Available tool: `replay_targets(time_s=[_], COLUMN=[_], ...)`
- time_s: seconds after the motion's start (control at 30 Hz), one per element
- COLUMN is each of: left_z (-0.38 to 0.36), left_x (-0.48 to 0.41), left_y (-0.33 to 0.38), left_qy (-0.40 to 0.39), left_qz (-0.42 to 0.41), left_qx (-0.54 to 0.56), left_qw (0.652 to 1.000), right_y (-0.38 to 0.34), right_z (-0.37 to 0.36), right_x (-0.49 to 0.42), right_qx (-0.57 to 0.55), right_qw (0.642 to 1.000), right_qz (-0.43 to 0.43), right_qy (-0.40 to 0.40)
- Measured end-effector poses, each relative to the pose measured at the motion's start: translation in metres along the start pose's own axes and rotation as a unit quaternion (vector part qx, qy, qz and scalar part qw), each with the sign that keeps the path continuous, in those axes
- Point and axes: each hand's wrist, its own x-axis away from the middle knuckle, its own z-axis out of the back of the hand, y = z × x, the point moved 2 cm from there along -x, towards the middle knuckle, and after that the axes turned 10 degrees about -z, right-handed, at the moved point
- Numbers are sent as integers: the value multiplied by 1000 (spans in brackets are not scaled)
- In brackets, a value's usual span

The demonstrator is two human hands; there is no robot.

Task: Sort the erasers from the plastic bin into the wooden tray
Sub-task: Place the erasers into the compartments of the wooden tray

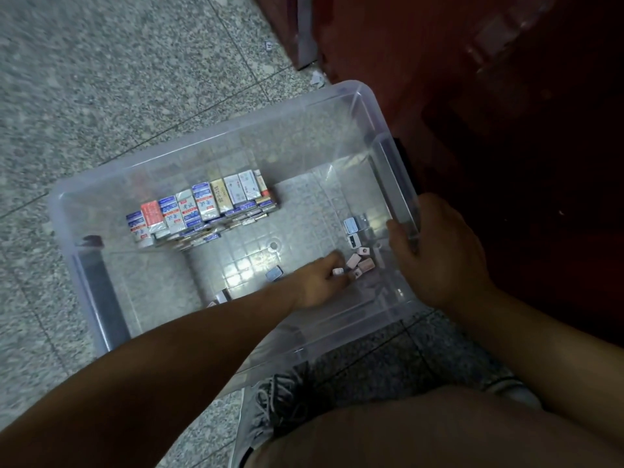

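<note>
A clear plastic bin [216, 143] stands on the floor. Inside it, a stacked row of boxed erasers [199, 207] lies along the far left. Loose pink erasers [362, 263] and small grey-white ones [353, 226] lie near the right wall. My left hand [319, 282] reaches down into the bin, its fingertips curled at a small pink eraser [337, 271]. My right hand [435, 251] grips the bin's right rim. No wooden tray is in view.
The bin sits on a speckled grey tiled floor [101, 79]. Dark red wooden furniture [472, 96] rises right behind and beside the bin. My knee and a grey laced shoe [273, 403] are below the bin's near edge.
</note>
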Motion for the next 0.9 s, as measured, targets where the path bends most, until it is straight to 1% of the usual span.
replay_targets(time_s=[0.13,0.27,0.3,0.4,0.47,0.6,0.67,0.7,0.8,0.9], left_z=[1,4,5,15,25,48,59,66,83,91], left_x=[1,5,7,21,35,71,88,97,122,142], left_y=[3,4,3,8,17,51,81,101,165,230], left_qy=[27,56,66,103,131,173,186,196,225,220], left_qz=[-2,-49,-55,-12,2,-33,-60,-72,-117,-155], left_qx=[9,7,24,110,165,229,249,248,241,202], left_qw=[1000,997,996,988,978,957,949,946,937,942], right_y=[1,4,4,3,2,-4,-8,-11,-26,-33], right_z=[0,-4,-4,-5,-6,6,25,38,87,142], right_x=[-1,-1,-1,-1,-1,2,7,10,31,58], right_qx=[-6,-6,-6,-2,6,65,88,69,-58,-169], right_qw=[1000,1000,1000,1000,1000,998,996,997,996,983], right_qz=[2,10,12,8,7,-5,-4,6,55,18], right_qy=[5,11,14,17,14,-26,-24,-23,-50,-67])
